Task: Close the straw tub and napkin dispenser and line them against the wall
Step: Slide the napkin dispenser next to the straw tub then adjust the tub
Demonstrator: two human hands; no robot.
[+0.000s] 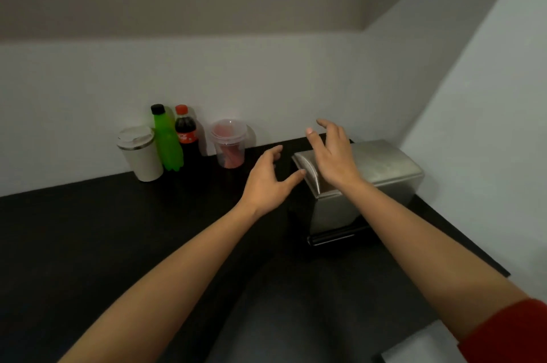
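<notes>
- One napkin dispenser [367, 185], a brushed-metal box, stands at the desk's [103, 229] far right corner, beside the right wall and near the back wall; its long axis runs from the desk's near side toward that far right corner, and its curved, narrower face points toward the near-left, at the person.
- One straw tub [229, 142], a clear round cup with reddish contents, stands upright at the desk's back edge, just beside the back wall and well to the left of the dispenser; a clear lid sits on its rim, though whether it is pressed fully home is hard to make out; the contents are too blurred to tell apart as straws.
- Left of the tub, along the same back edge, stand one cola bottle [186, 134] with a red cap, one green bottle [167, 140] with a black cap, and one white travel mug [140, 153], all upright and close together.
- The left hand [266, 179] hovers with fingers spread and curled, empty, its thumb tip near the dispenser's front face; contact cannot be told.
- The right hand [333, 155] is spread open above the dispenser's top, empty, hiding part of it; whether the palm touches the metal cannot be told.
- The dispenser's dark base is partly lost in shadow; a red sleeve [509, 333] is cut off at the lower right.
</notes>
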